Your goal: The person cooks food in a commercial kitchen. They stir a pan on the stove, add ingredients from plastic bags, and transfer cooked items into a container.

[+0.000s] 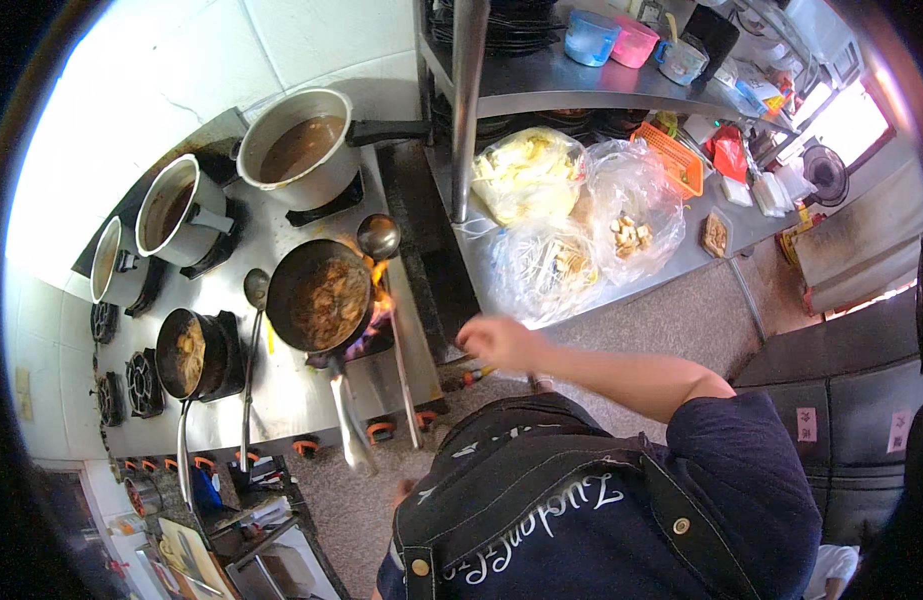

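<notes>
My right hand (499, 343), slightly blurred with its fingers curled, hangs over the gap between stove and prep table; nothing shows in it. Only a sliver of my left hand (403, 491) appears beside my apron, near the end of a frying pan's metal handle (350, 427); its fingers are mostly hidden. That dark frying pan (330, 300) holds browned food in sauce, and flames (381, 300) rise along its right side. One metal ladle (379, 237) lies right of the pan, another (256, 289) left of it. A smaller pan (192, 352) holds pale food pieces.
Several metal pots (304, 150) with brown liquid stand at the stove's back and left. On the steel table (649, 277) are clear bags (532, 176) of cut vegetables and an orange basket (675, 161). A metal post (469, 112) supports the shelf. A cutting board (183, 551) is at lower left.
</notes>
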Motion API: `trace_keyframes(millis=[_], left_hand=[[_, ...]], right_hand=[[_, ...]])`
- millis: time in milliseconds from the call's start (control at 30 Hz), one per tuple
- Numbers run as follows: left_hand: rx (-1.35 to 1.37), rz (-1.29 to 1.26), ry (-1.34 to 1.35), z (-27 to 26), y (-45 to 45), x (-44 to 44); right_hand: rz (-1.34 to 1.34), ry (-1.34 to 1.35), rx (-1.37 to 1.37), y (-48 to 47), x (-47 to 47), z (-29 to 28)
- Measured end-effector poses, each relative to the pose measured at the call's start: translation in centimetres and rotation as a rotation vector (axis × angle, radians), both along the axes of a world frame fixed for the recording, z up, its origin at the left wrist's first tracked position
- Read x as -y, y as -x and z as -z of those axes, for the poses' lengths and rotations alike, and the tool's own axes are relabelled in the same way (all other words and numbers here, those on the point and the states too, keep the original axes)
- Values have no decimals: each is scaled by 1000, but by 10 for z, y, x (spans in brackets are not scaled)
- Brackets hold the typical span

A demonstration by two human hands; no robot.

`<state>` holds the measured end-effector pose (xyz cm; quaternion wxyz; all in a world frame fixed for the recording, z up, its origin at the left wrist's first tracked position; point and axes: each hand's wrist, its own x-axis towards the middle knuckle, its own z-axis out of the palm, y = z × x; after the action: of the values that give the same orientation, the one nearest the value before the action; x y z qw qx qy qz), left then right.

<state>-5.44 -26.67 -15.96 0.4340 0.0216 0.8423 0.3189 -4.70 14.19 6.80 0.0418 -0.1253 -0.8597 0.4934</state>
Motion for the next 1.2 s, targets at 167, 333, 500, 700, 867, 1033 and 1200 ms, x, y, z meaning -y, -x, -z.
trace_keyframes(millis=[167,333,500,700,867,1033,1200], left_hand=[[-22,-76,46,3,-51,-55],[-195,-112,-145,-82,-44,-206],[-859,176,-393,-207,12,-403],[-1159,532,-308,-187,52,-551],[-1128,807,-223,-149,44,-559],[-1112,871,-334,-154,34,-541],[-1138,690,-186,-158,32,-529]], right_hand=[[302,-429,221,-14,-199,87],[204,-432,186,-24,-269,91],[394,-684,-333,-25,-319,133],[-135,-357,103,-42,-329,58],[278,-224,-230,-34,-341,27],[-60,-393,218,-5,-329,95],[-207,-594,230,4,-318,140]])
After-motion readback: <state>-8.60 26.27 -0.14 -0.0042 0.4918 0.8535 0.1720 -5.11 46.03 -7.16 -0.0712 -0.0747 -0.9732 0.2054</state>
